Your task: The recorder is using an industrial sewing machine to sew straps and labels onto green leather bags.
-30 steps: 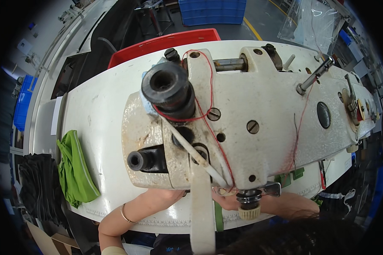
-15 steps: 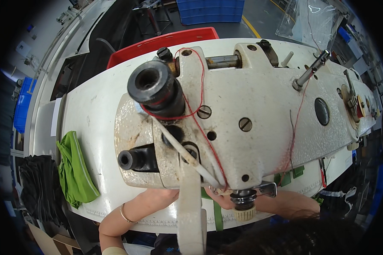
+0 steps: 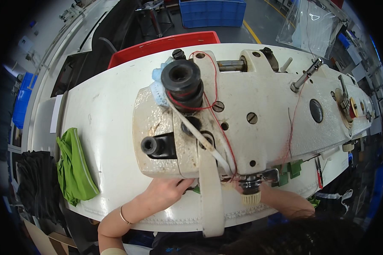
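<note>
A white sewing machine head (image 3: 281, 123) fills the middle of the view and covers much of my hands. At its left end my left hand (image 3: 168, 191) is closed, thumb and forefinger reaching under the machine. A scrap of dark green fabric strip (image 3: 195, 189) shows at those fingertips. My right hand (image 3: 264, 192) is mostly behind the tension knob (image 3: 251, 196), so its fingers are hidden. Red thread (image 3: 226, 140) runs over the machine head, and a wide off-white strap (image 3: 211, 199) hangs down in front between my hands.
Bright green fabric (image 3: 75, 168) lies at the left of the white table (image 3: 102, 127), beside a black fabric stack (image 3: 38, 185). Small dark green pieces (image 3: 294, 168) and red-handled snips (image 3: 319, 172) lie right. A red bin (image 3: 166, 43) stands behind the table.
The machine appears farther right in the view. More of my left hand now shows beside it. The green strip that hung toward the table's front edge between my hands no longer shows there.
</note>
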Action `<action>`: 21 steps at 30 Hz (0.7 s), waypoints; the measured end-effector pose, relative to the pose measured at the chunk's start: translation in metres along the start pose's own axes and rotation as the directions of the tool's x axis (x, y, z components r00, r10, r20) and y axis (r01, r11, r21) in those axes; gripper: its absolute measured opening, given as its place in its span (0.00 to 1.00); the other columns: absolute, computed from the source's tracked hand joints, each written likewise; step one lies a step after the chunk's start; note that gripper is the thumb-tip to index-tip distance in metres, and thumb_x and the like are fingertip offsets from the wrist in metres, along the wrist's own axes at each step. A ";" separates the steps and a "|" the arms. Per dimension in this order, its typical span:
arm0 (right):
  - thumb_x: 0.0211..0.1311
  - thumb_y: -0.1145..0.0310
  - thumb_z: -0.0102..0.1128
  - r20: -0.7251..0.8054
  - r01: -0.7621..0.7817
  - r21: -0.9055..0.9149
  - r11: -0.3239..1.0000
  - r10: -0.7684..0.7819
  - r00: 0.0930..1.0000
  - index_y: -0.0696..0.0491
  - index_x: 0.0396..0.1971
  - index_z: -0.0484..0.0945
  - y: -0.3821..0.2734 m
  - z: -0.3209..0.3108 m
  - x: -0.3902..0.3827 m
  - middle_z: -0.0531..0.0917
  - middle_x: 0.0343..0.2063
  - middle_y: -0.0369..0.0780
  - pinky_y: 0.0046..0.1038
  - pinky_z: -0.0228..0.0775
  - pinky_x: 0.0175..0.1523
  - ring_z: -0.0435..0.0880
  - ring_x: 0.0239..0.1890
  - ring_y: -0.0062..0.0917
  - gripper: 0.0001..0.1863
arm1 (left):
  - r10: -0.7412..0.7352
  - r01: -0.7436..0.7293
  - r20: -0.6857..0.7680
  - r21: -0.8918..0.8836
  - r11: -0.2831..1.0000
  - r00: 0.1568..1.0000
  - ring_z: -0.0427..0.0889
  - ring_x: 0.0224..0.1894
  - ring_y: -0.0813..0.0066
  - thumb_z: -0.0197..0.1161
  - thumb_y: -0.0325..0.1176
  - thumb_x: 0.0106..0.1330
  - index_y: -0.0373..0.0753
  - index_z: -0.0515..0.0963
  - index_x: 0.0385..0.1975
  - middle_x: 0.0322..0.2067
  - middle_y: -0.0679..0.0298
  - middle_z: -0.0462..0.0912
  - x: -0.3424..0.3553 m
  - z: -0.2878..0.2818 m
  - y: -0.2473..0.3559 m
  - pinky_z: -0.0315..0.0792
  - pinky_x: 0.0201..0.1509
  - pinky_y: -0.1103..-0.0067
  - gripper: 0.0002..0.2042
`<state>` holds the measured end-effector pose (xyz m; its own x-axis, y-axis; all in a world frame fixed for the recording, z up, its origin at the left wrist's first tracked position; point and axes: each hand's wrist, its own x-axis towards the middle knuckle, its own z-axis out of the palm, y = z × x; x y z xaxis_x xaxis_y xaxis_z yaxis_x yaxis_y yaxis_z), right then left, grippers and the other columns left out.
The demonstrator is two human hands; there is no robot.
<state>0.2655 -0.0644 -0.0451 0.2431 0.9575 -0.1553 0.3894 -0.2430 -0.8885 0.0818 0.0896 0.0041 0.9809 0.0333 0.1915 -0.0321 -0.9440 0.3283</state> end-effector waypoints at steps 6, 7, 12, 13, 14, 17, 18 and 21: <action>0.54 0.60 0.60 -0.043 0.277 -0.254 0.927 -0.297 0.954 0.57 0.33 0.75 0.015 -0.001 0.010 0.77 0.28 0.45 0.30 0.71 0.35 0.76 0.28 0.30 0.15 | 0.050 -0.049 -0.059 0.025 0.999 0.997 0.76 0.37 0.67 0.59 0.24 0.43 0.32 0.75 0.45 0.38 0.61 0.75 0.002 -0.003 0.000 0.72 0.39 0.74 0.23; 0.53 0.58 0.61 -0.060 0.251 -0.204 0.946 -0.268 0.962 0.56 0.32 0.75 0.011 0.002 0.008 0.77 0.31 0.45 0.30 0.71 0.37 0.76 0.30 0.30 0.16 | 0.054 -0.052 -0.087 0.029 0.998 0.995 0.75 0.38 0.67 0.59 0.25 0.42 0.33 0.75 0.44 0.37 0.62 0.74 0.000 -0.001 -0.001 0.72 0.39 0.75 0.23; 0.51 0.56 0.62 0.004 0.516 -0.702 0.490 -0.722 0.692 0.53 0.29 0.77 -0.039 0.007 -0.006 0.79 0.30 0.41 0.32 0.71 0.35 0.76 0.28 0.31 0.15 | 0.078 -0.078 -0.135 0.002 0.997 0.988 0.74 0.37 0.67 0.59 0.24 0.41 0.33 0.75 0.44 0.36 0.62 0.73 0.003 0.006 -0.003 0.71 0.41 0.75 0.24; 0.50 0.57 0.62 0.038 0.530 -0.712 0.460 -0.729 0.683 0.53 0.29 0.77 -0.033 0.009 -0.004 0.79 0.29 0.41 0.32 0.71 0.34 0.76 0.28 0.30 0.15 | 0.095 -0.093 -0.162 0.023 0.995 0.982 0.75 0.38 0.65 0.59 0.23 0.40 0.33 0.75 0.42 0.36 0.61 0.74 0.006 0.005 -0.003 0.72 0.41 0.74 0.22; 0.50 0.57 0.63 0.070 0.537 -0.727 0.427 -0.733 0.677 0.54 0.30 0.77 -0.032 0.008 -0.003 0.78 0.27 0.40 0.31 0.71 0.32 0.76 0.27 0.29 0.15 | 0.121 -0.115 -0.193 0.042 0.992 0.974 0.75 0.38 0.64 0.59 0.23 0.39 0.33 0.76 0.40 0.36 0.59 0.74 0.011 0.004 -0.004 0.72 0.41 0.73 0.21; 0.49 0.57 0.63 0.092 0.582 -0.669 0.463 -0.725 0.682 0.53 0.30 0.78 -0.033 0.003 0.020 0.78 0.27 0.40 0.32 0.71 0.31 0.77 0.29 0.30 0.15 | 0.059 -0.031 -0.175 0.160 0.987 0.983 0.78 0.41 0.57 0.64 0.28 0.35 0.38 0.79 0.36 0.36 0.59 0.78 0.011 0.012 -0.028 0.66 0.57 0.66 0.21; 0.49 0.57 0.63 0.096 0.579 -0.676 0.456 -0.724 0.683 0.53 0.30 0.78 -0.033 0.001 0.022 0.78 0.27 0.40 0.32 0.71 0.31 0.77 0.29 0.30 0.15 | 0.064 -0.035 -0.184 0.159 0.987 0.981 0.78 0.41 0.57 0.64 0.28 0.35 0.38 0.79 0.36 0.36 0.59 0.78 0.013 0.015 -0.036 0.66 0.57 0.66 0.21; 0.39 0.68 0.60 0.016 0.551 -0.484 0.679 -0.623 0.782 0.51 0.32 0.79 -0.008 -0.005 0.024 0.78 0.31 0.42 0.34 0.72 0.31 0.78 0.33 0.33 0.15 | -0.008 0.015 -0.163 0.043 0.999 0.987 0.76 0.43 0.54 0.62 0.25 0.42 0.39 0.78 0.38 0.39 0.54 0.78 0.021 0.014 -0.041 0.68 0.53 0.64 0.17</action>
<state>0.2724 -0.0405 -0.0396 -0.0669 0.9028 0.4249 0.8289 0.2874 -0.4800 0.1061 0.1248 -0.0182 0.9368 0.0939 0.3371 -0.0089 -0.9566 0.2911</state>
